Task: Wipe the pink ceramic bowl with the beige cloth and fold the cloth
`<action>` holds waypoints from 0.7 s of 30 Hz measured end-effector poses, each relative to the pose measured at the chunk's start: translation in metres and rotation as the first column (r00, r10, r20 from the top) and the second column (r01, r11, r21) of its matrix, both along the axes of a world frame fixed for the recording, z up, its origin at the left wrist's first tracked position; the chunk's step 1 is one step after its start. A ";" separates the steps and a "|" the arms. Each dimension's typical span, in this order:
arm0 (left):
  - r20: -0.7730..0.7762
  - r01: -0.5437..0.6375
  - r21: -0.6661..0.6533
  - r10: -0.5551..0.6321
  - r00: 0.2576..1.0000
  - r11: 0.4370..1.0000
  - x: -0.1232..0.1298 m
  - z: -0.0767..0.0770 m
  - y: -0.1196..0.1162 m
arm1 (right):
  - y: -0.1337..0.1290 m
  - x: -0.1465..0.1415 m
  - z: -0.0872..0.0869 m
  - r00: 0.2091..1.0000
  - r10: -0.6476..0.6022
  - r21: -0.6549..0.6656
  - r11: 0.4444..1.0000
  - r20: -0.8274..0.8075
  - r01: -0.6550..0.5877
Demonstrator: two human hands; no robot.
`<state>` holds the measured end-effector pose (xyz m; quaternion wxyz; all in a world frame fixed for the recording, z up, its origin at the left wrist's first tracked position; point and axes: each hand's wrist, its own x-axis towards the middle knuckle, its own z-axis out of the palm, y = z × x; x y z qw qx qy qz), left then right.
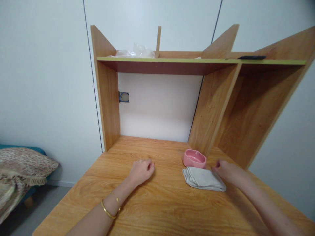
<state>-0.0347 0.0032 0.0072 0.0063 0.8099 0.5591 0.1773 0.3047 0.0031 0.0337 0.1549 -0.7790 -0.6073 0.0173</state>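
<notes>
My left hand (142,171) rests curled on the wooden desk (157,209), left of the middle, with nothing visible in it. On the right, my right hand (224,168) is closed at the upper right edge of a folded grey cloth (204,178); whether its fingers grip the cloth is too blurred to tell. Directly behind the cloth sits a pink angular bowl (194,158), upright, its inside showing no contents.
A wooden shelf unit (162,67) stands at the back of the desk, with a clear plastic bag (137,51) and a dark flat item (252,57) on top. A patterned blanket (22,164) lies over blue furniture at the far left.
</notes>
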 end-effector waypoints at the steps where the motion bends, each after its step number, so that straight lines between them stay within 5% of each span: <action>1: 0.004 0.004 0.004 -0.004 1.000 1.000 0.000 -0.001 0.000 | -0.002 -0.012 0.002 1.000 0.023 0.042 0.999 0.016 -0.023; 4: 0.028 0.028 0.018 -0.029 0.999 0.999 0.000 -0.002 0.001 | -0.005 -0.057 0.007 0.972 0.234 0.088 0.968 0.008 -0.233; 10: 0.091 0.090 0.043 -0.094 0.991 0.995 -0.003 -0.005 0.003 | -0.005 -0.129 -0.012 0.802 0.594 0.077 0.804 -0.058 -0.590; 21: 0.042 0.167 -0.072 -0.164 0.986 0.983 -0.009 -0.025 0.010 | -0.004 -0.142 -0.048 0.750 0.629 -0.105 0.748 -0.206 -0.656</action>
